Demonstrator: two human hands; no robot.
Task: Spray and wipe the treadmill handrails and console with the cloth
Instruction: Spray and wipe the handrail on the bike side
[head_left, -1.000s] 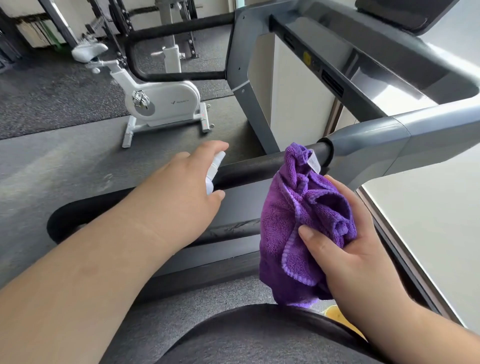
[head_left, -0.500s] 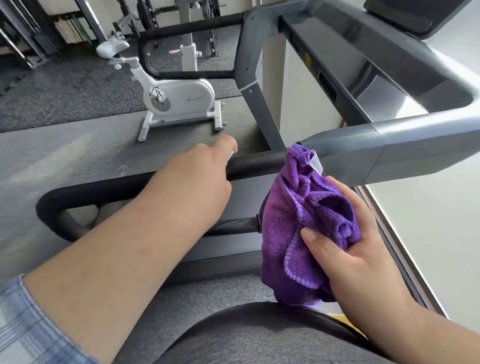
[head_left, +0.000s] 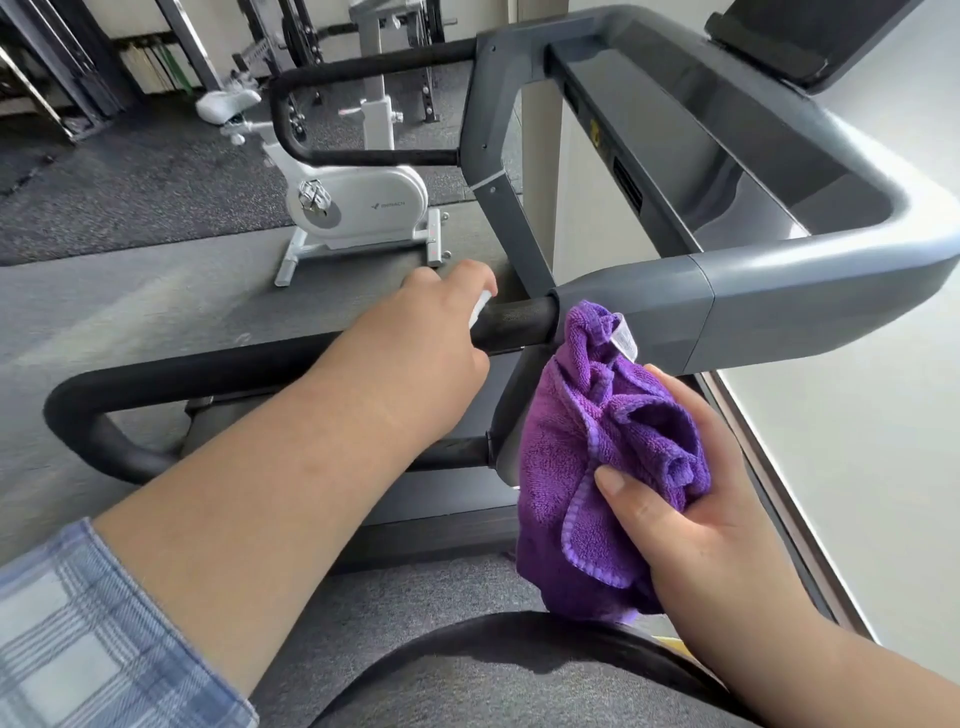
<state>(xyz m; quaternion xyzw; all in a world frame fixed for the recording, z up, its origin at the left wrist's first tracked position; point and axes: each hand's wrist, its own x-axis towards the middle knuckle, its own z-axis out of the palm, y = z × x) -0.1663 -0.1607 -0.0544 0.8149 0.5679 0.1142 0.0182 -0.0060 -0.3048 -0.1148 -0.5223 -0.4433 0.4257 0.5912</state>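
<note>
**A:** What has shifted?

**B:** The left hand (head_left: 415, 353) has slid forward along the rail (head_left: 208, 374) toward the grey joint (head_left: 634, 306) at 1 o'clock, and a plaid sleeve (head_left: 78, 634) has come into view. The right hand (head_left: 727, 509) and the cloth (head_left: 613, 457) have hardly moved.

**A:** What are they holding?

**B:** The left curls round a bottle (head_left: 480, 306). Only a white sliver shows, just above the rail. The right, at 4 o'clock, clutches the bunched cloth, thumb in front. I can't tell whether the cloth's top touches the rail.

**A:** How will they handle?

**B:** The cloth looks soft, light and floppy. I'd spread it over the palm and wrap it round the rail. The rail's padding may drag on it. The bottle seems small and light, and likely slick once wet, so grip its body. The console (head_left: 810, 36), at 1 o'clock, looks untouched.
</note>
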